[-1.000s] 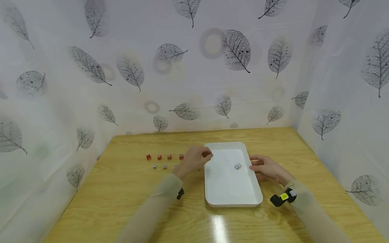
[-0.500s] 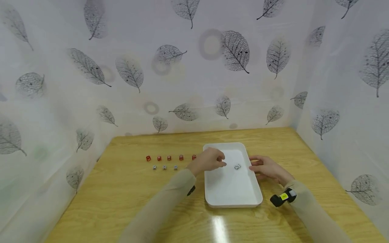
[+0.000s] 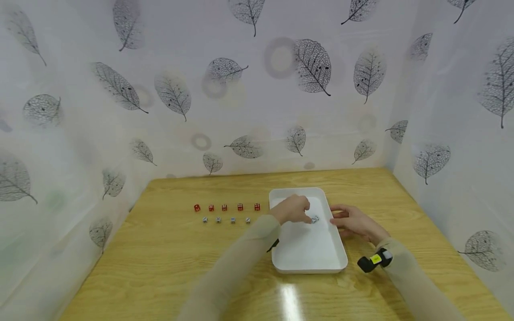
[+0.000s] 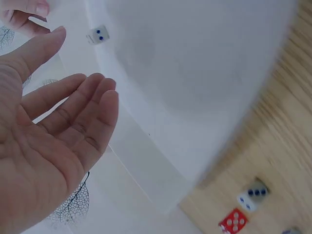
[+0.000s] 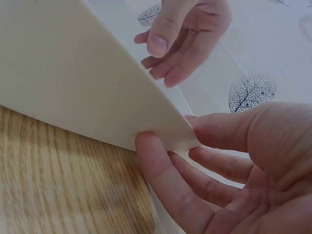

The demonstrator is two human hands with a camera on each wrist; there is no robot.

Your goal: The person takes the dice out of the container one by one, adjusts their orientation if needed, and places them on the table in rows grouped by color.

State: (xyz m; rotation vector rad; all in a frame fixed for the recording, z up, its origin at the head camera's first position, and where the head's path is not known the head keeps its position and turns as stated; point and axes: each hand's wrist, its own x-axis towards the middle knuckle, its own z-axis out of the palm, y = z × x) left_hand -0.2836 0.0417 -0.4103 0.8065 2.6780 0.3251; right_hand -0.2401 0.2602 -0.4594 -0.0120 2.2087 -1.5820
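Observation:
My left hand point(image 3: 294, 208) hovers over the white tray point(image 3: 309, 265), its thumb and fingers spread apart with nothing between them. Just beyond its fingertips, white dice point(image 3: 315, 219) lie close together on the tray floor; how many is hard to tell. In the left wrist view one white die point(image 4: 99, 35) shows blue dots near the tray's edge, beyond the left thumb. My right hand point(image 3: 355, 222) holds the tray's right side, with the thumb at the rim and fingers against the outer wall point(image 5: 122, 97).
Left of the tray, a row of several red dice point(image 3: 224, 207) lies on the wooden table point(image 3: 172, 254). In front of it runs a row of several white dice point(image 3: 233, 220). Leaf-patterned sheeting point(image 3: 257, 102) rises behind and at both sides.
My left hand has moved right, from the tray's left rim to the dice inside. Another white die now shows at the right end of the white row. My right hand stays put.

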